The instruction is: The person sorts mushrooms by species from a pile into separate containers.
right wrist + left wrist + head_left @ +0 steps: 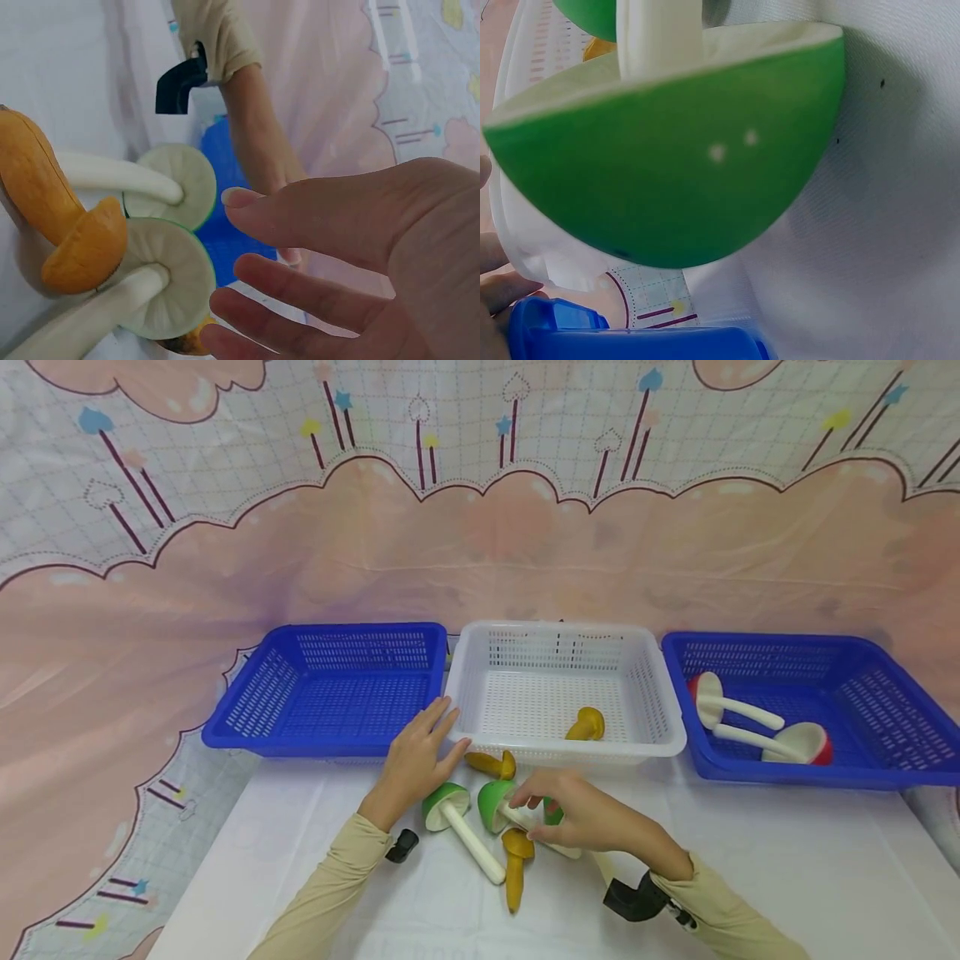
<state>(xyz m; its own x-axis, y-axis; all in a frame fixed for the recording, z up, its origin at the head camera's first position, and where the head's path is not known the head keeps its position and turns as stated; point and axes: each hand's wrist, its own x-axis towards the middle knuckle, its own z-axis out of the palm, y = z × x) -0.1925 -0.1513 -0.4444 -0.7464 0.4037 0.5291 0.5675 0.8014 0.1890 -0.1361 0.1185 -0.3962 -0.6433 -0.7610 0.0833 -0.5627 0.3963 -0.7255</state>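
My left hand (416,762) reaches to the near corner of the white basket (480,739), fingers spread at its rim beside the left blue basket (330,749). Just below it lies a green-capped toy mushroom (446,807), whose cap fills much of the left wrist view. My right hand (573,810) hovers above a second green-capped mushroom (492,804), fingers loosely bent. In the right wrist view nothing sits between its thumb and fingers. A third green cap (553,812) is mostly hidden behind that hand. Yellow-brown mushrooms lie around them, one in front (514,870) and one against the white basket (491,765).
One yellow-brown mushroom (587,724) lies inside the white basket. Two red-capped mushrooms, one at the left (708,700) and one nearer (802,745), are in the right blue basket (795,774). A patterned cloth (525,568) hangs behind the baskets.
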